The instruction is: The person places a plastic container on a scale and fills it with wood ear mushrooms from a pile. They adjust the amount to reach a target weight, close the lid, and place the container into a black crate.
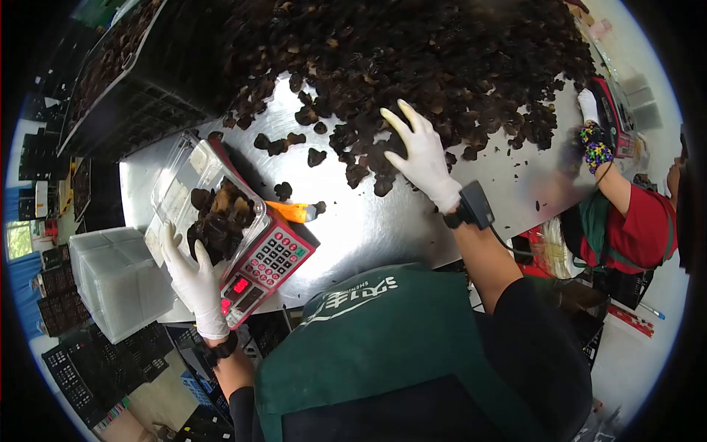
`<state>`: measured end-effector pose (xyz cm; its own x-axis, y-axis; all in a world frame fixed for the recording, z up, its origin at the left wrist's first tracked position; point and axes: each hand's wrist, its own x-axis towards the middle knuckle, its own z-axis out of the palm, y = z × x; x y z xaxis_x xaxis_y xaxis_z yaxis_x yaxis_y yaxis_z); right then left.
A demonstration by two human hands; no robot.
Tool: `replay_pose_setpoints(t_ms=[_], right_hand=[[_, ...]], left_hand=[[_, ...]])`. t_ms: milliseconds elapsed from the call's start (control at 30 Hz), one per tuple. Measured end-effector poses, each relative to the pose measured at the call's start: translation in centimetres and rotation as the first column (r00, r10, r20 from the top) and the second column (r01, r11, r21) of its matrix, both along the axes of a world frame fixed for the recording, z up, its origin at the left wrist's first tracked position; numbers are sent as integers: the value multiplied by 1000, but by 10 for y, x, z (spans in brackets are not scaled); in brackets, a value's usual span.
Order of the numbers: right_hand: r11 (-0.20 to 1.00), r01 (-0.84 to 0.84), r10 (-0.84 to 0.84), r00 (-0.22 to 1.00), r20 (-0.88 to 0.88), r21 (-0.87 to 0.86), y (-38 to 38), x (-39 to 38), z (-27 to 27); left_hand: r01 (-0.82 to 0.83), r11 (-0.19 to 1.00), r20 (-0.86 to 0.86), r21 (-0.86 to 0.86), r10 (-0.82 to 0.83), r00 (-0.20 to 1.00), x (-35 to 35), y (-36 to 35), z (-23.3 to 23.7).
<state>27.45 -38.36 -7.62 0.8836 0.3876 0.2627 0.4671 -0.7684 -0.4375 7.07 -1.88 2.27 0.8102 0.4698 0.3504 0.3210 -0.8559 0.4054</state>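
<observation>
My left hand (190,276), in a white glove, lies against the near side of a clear plastic container (258,204), with thumb and fingers stretched apart. Dark wood ear mushrooms (221,219) are heaped in the container, which rests on a red and white digital scale (266,258) with a lit red display. Over the metal table, my gloved right hand (426,163) is spread at the near edge of a large pile of wood ear mushrooms (412,59). Nothing shows between its fingers, though their undersides are hidden.
An orange-handled tool (293,212) lies beside the scale on the metal table (368,236). Stacked clear containers (118,283) stand at left, below a large black crate (158,103). At right, a co-worker's gloved hand (588,107) is near another scale (622,121).
</observation>
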Motion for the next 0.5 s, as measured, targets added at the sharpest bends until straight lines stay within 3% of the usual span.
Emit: replay_pose_setpoints(t_ms=[100, 233, 300, 433, 500], right_hand=[[992, -126, 123, 983, 139, 12, 30, 29, 5], [946, -283, 309, 935, 174, -159, 52, 41, -14], [936, -314, 344, 912, 223, -160, 42, 45, -23], [966, -260, 256, 954, 155, 4, 33, 41, 0], [970, -233, 208, 944, 258, 73, 33, 46, 5]], left_hand=[[59, 987, 135, 147, -80, 988, -4, 9, -2], [-67, 998, 148, -5, 67, 987, -23, 10, 23], [-119, 990, 181, 77, 104, 978, -41, 25, 23], [-243, 969, 204, 36, 231, 951, -78, 34, 27], [-278, 960, 189, 39, 267, 945, -93, 40, 23]])
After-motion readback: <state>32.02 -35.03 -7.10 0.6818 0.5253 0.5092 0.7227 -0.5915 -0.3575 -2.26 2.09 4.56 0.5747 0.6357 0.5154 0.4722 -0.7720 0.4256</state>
